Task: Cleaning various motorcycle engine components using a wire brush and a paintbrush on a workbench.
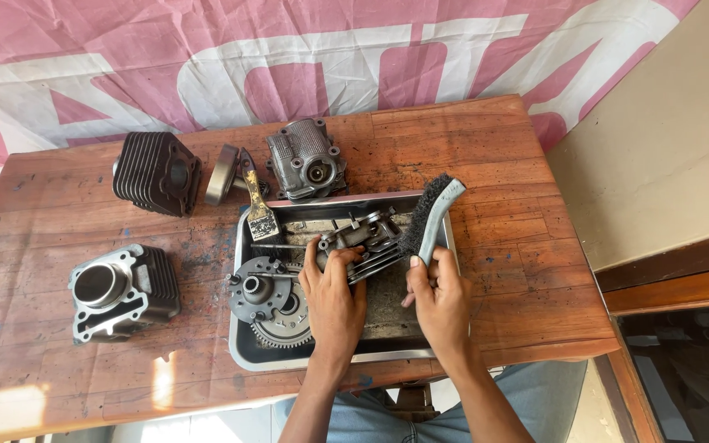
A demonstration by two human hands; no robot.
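Gripping a finned engine part (363, 242) over the metal tray (244, 344), the left hand (334, 299) is closing around its near edge; the right hand (441, 299) is clasping a wire brush (432, 215) handle. Likely heavy, rigid and oily (hold by the fins).

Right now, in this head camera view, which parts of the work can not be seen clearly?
- The finned metal part: its near end lies under the left hand.
- The wire brush: the lower handle is wrapped by the right hand.
- The metal tray: its floor is partly covered by the hands and the gear assembly.
- The paintbrush: whether it touches the round part behind it is unclear.
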